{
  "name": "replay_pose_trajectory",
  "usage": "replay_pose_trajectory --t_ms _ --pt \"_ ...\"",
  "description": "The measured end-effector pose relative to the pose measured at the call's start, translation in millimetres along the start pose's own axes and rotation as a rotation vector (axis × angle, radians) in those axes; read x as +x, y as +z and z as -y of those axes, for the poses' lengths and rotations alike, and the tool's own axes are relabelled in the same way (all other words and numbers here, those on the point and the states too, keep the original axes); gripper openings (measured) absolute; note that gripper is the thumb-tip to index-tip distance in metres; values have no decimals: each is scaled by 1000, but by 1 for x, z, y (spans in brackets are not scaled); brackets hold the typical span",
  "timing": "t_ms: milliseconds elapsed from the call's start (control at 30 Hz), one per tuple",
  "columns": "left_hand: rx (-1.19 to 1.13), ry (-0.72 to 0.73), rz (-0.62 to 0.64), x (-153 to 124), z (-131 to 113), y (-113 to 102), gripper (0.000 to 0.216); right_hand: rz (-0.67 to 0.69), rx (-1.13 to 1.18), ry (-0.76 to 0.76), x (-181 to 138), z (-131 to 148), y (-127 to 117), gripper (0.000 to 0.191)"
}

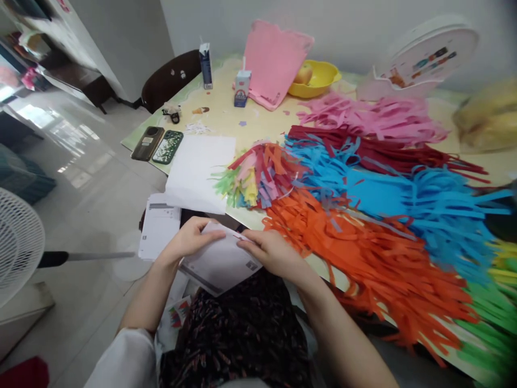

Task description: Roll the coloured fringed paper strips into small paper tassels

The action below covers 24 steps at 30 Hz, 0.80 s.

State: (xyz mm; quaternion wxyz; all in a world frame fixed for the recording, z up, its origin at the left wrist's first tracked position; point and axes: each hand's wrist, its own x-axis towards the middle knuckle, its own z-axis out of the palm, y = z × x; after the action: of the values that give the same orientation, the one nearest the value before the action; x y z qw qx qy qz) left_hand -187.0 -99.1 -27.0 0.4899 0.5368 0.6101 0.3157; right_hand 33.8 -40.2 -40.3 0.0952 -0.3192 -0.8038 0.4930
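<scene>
Over my lap I hold a white printed sheet of paper (222, 264) by its top edge, tilted toward me. My left hand (196, 238) is closed on its upper left part, thumb on top. At the upper right, my right hand (269, 250) pinches the edge, where a small dark red bit shows near the fingertips. Just beyond my hands, a bundle of multicoloured paper strips (258, 175) lies on the table, partly over a blank white sheet (197, 172). A stack of printed sheets (159, 226) sits to the left of my left hand.
Orange fringed paper (359, 258), blue fringed paper (379, 188) and pink fringed paper (375, 116) cover the right side. Two phones (167, 147) lie at the left corner. Drink cartons (242, 89), a pink board (274, 64) and a yellow bowl (321, 83) stand behind. A fan (18, 242) is left.
</scene>
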Motion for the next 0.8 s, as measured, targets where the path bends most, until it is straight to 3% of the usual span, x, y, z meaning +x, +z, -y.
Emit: replay_pose_trajectory --t_ms 167,367,467,567,700,800 --pt "65 5 -107 -18 17 -18 31 115 15 -60 13 6 20 32" --pt "129 -17 -190 -32 39 -50 30 164 -105 -76 49 16 26 38" --pt "311 -22 -220 -32 52 -60 34 -75 -164 -117 74 11 29 29" --pt "484 77 -199 -27 61 -60 29 -314 -274 -169 93 -6 31 37" --pt "690 251 -167 -14 63 -51 25 -408 -319 -130 98 -29 30 39" --pt "830 294 -146 2 60 -48 23 -457 -271 -122 93 -35 29 40"
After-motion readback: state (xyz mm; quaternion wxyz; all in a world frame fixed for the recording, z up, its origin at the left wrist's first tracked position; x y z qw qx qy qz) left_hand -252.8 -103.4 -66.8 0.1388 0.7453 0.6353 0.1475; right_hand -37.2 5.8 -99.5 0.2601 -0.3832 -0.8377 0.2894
